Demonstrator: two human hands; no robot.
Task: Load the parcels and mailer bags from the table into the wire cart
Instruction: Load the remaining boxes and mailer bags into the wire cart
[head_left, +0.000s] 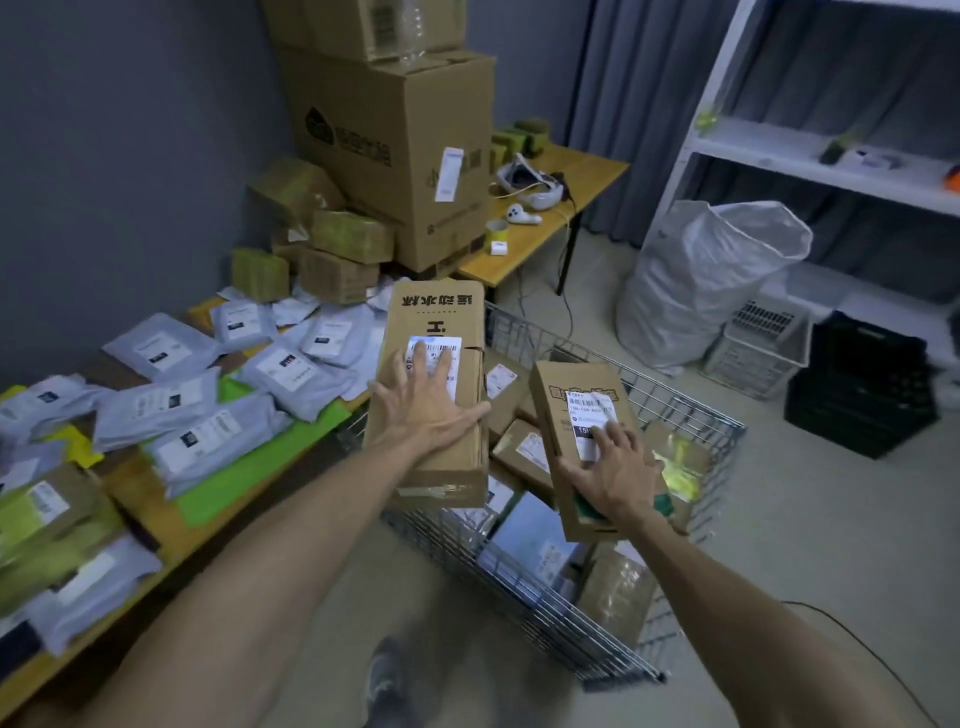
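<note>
Item: tall carton (431, 322) under left hand (423, 402), fingers flat and spread, and small carton (566, 405) under right hand (615, 467) (grasp could not be told), were poised above wire cart (685, 400), apparently for dropping among parcels (524, 452).

tall carton (441, 312) over wire cart (691, 405) | grey mailer bags (296, 374) on table (166, 540)

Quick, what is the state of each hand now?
Left hand: open, fingers spread flat on the tall box.
Right hand: on the small box, fingers bent; grip cannot be told.
</note>
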